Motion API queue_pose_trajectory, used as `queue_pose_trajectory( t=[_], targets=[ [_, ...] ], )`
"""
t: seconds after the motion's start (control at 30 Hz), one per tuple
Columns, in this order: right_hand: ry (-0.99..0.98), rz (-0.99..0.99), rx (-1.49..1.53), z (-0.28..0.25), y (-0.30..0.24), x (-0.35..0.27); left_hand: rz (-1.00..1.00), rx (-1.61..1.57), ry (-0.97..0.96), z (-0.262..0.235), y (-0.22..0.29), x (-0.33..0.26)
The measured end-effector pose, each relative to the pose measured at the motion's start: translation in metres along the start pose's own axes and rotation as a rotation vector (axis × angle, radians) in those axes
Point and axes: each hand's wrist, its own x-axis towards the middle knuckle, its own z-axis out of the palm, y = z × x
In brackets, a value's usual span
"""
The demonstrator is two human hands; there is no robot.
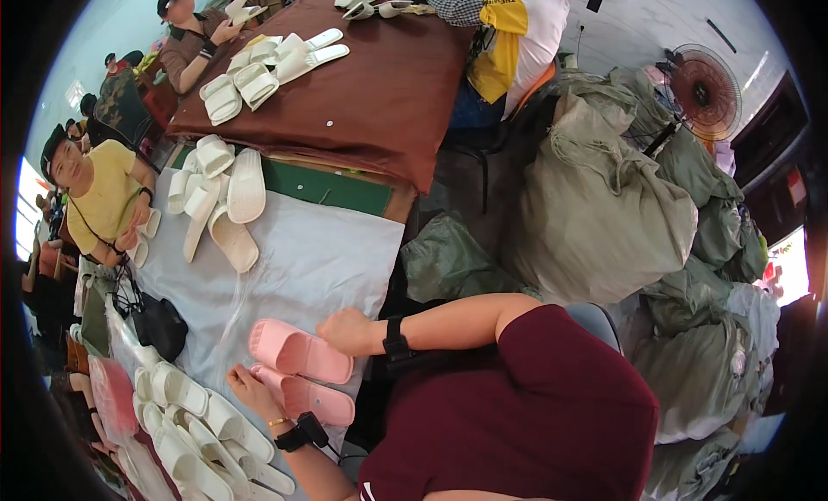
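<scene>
Two pink slippers (302, 372) lie side by side on the white-covered surface (328, 259) — my right hand (345, 331) rests curled on the upper one, my left hand (250, 389) lies loosely open against the lower. Neither looks gripped; cream slippers (198, 432) wait stacked beside them — pairing seems barely begun.

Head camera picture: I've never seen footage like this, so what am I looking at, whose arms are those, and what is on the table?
This is one wide fisheye view from a camera worn on a person's head, looking down, so straight edges bend near the rim. The two bare forearms are the wearer's own. The right hand rests on the upper pink slipper; the left hand touches the lower pink slipper. Both lie on a pale grey table cover. White slippers are heaped further along, and more white ones lie by the left hand. Other people sit at the tables, and stuffed green sacks are piled to the right.
</scene>
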Motion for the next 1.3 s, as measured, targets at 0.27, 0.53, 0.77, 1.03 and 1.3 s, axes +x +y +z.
queue_pose_trajectory(
  t=[0.27, 0.53, 0.77, 1.03, 1.3],
  targets=[
    [0.087, -0.069, 0.041, 0.012, -0.005, 0.007, 0.092, 0.149, 0.008, 0.002, 0.003, 0.003],
    [0.109, -0.079, 0.083, 0.026, -0.002, 0.008, 0.103, 0.156, 0.033, -0.004, 0.004, -0.004],
    [0.203, -0.11, 0.124, 0.006, 0.016, -0.002, 0.082, 0.106, 0.078, 0.011, -0.021, -0.002],
    [0.087, -0.236, 0.247, -0.017, -0.006, -0.027, 0.02, 0.041, 0.165, 0.013, 0.009, -0.007],
    [-0.197, -0.375, 0.267, -0.006, -0.023, -0.036, -0.017, -0.047, 0.126, 0.016, 0.015, -0.011]
  ],
)
